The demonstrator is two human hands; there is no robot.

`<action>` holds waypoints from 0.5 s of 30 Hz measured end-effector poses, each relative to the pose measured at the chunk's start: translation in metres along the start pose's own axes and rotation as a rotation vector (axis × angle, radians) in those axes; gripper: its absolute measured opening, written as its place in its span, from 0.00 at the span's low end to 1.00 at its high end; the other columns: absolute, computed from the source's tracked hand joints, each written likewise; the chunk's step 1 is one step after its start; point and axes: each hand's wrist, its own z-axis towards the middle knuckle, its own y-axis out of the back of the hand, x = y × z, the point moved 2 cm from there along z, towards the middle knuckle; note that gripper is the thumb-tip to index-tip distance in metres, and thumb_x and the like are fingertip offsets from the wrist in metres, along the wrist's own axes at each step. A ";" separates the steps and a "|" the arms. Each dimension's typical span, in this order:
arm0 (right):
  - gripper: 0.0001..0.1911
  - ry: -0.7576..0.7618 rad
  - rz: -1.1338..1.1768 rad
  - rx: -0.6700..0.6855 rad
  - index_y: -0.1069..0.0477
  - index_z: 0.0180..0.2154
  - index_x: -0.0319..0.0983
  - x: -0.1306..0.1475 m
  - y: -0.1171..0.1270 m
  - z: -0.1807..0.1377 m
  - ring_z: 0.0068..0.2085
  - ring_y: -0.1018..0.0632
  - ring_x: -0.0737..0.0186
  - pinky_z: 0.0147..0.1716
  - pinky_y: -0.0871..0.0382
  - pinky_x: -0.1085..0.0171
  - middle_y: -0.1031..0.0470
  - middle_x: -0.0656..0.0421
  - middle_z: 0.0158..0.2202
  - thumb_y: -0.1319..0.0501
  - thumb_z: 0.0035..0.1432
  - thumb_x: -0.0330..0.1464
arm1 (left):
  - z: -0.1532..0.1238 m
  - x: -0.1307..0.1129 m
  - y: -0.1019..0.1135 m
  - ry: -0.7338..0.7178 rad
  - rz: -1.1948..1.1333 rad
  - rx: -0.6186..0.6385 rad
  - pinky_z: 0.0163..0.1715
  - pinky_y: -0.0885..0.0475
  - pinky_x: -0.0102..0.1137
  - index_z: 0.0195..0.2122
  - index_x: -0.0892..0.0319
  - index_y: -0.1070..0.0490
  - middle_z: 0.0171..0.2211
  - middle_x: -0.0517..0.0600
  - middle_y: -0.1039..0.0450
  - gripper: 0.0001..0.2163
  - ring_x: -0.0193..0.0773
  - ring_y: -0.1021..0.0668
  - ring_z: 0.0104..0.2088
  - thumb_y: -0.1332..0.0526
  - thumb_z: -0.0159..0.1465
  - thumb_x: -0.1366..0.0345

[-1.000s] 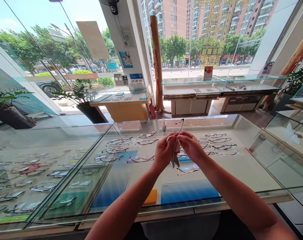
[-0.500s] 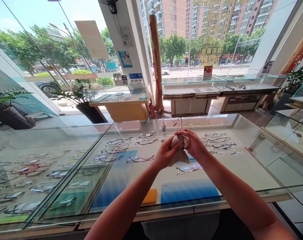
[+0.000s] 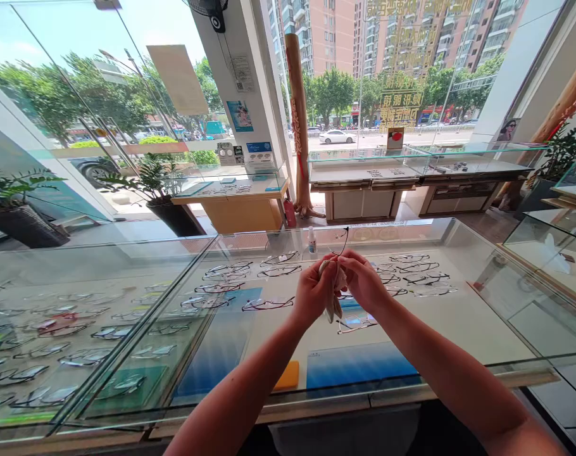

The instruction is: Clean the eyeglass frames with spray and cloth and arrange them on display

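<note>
My left hand (image 3: 313, 292) and my right hand (image 3: 361, 278) meet above the glass display case (image 3: 482, 297). Between them they pinch a beige cleaning cloth (image 3: 333, 297) wrapped round a thin dark pair of glasses (image 3: 342, 242), whose temple arm sticks up above my fingers. The cloth's end hangs down below my hands. Both hands have their fingers closed. Under the glass lie rows of eyeglass frames (image 3: 269, 271).
A small spray bottle (image 3: 311, 240) stands on the case top just beyond my hands. A second glass case (image 3: 45, 329) with several frames is to the left. Potted plants (image 3: 159, 190), further counters (image 3: 378, 177) and shop windows stand behind.
Half a second ago the cloth was bunched wide between my hands; now it is gathered narrow again, much as one second ago. My hands rubbed it over the glasses and stayed in place.
</note>
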 end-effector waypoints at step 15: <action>0.13 -0.072 0.151 -0.064 0.23 0.30 0.42 0.005 0.009 0.004 0.33 0.24 0.65 0.29 0.31 0.67 0.18 0.61 0.38 0.22 0.51 0.38 | 0.000 -0.006 -0.001 -0.021 0.012 0.136 0.33 0.28 0.27 0.46 0.62 0.19 0.34 0.50 0.21 0.22 0.35 0.23 0.32 0.24 0.61 0.48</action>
